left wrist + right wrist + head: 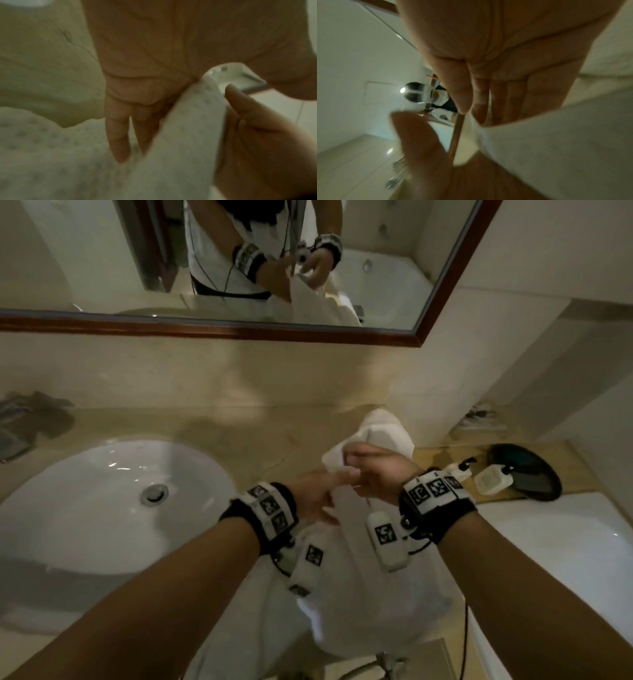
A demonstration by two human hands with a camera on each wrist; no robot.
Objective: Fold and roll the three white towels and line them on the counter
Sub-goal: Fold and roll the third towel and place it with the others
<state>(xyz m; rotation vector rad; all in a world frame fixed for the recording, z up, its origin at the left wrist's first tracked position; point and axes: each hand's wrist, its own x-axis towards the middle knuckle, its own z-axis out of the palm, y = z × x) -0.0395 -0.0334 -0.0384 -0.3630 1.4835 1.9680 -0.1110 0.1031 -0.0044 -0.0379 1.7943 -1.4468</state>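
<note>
I hold a white towel [359, 594] in the air over the beige counter [239, 433], just right of the sink. It hangs down from both hands towards the counter's front edge. My right hand [373, 470] grips its bunched top, the fingers curled into the cloth [556, 148]. My left hand [318, 498] reaches in from the left and pinches a towel edge [188, 121] between thumb [240, 102] and fingers [118, 135]. More white towelling [387, 429] bulges behind my right hand; I cannot tell whether it is a separate towel.
An oval white sink [113, 498] fills the counter's left half. A dark tray [541, 474] with white bottles [493, 481] stands at the right. A bathtub rim [565, 542] lies beyond it. A dark cloth [34, 412] lies at the far left, below the framed mirror [239, 332].
</note>
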